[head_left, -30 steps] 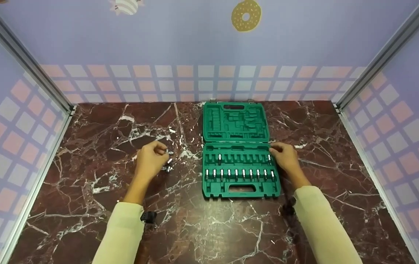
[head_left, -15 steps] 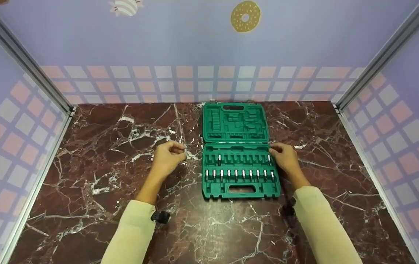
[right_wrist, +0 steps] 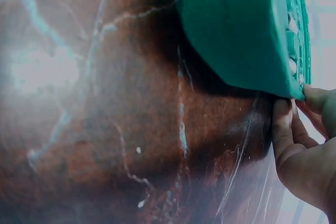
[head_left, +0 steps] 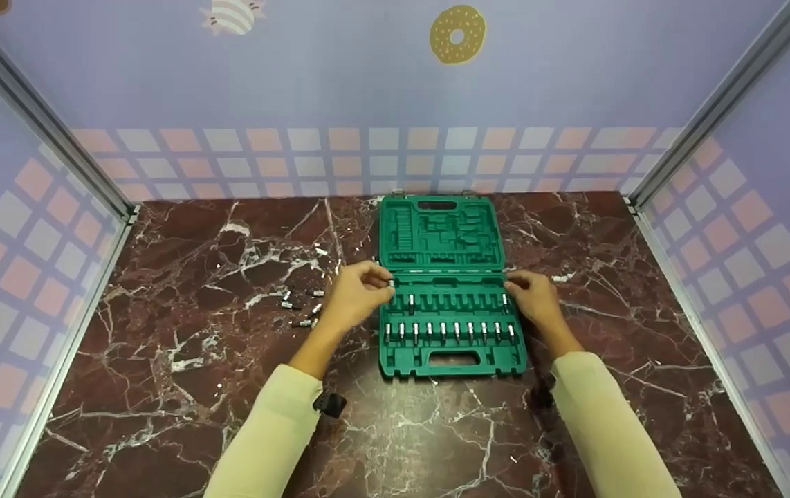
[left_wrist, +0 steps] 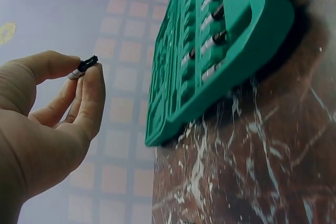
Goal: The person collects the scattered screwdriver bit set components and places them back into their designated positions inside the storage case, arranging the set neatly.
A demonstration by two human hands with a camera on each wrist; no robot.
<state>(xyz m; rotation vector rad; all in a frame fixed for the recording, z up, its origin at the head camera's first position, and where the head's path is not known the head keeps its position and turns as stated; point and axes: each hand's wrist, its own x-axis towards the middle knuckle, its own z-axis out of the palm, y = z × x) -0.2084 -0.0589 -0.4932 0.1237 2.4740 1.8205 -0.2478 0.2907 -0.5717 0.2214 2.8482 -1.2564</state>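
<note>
Between the thumb and fingertips of my left hand is a bit socket, its base silver and its tip black. This hand is at the left edge of the open green tool case, beside the upper row of slots. In the left wrist view the bit socket is raised in the fingertips, apart from the case. My right hand pinches the case's right edge near the hinge, thumb at the rim and fingers against the side. A full lower row of bit sockets sits in the case; the upper row holds two.
Several loose bit sockets lie on the marbled table left of the case, partly behind my left forearm. The case's lid lies folded back toward the rear wall. Patterned panels enclose the table at the back and sides.
My left hand has moved right, from the loose bit sockets to the case's left edge, carrying a bit socket. The right hand keeps its hold on the case.
</note>
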